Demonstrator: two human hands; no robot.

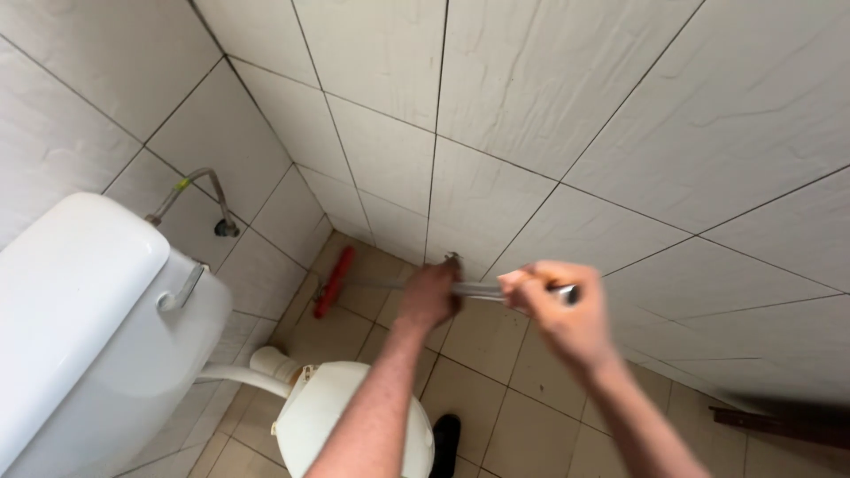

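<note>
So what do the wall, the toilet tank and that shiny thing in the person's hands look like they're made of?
The wall: large off-white tiles with a faintly rippled, satin face and dark grout lines, probably ceramic. The toilet tank: smooth glossy white, either plastic or glazed ceramic; the look leaves it open. The hose held between the left hand and right hand: silvery and reflective, likely metal, though blurred.

There was one view only, from a camera worn on the person's head. It looked steeply down and forward into a tiled corner, tilted so that the wall tiles filled the upper and right of the frame. The floor showed at lower centre, and the toilet cistern sat close at lower left. Both forearms entered from the bottom edge, near the lens, and the hands met just below mid-frame.
</note>
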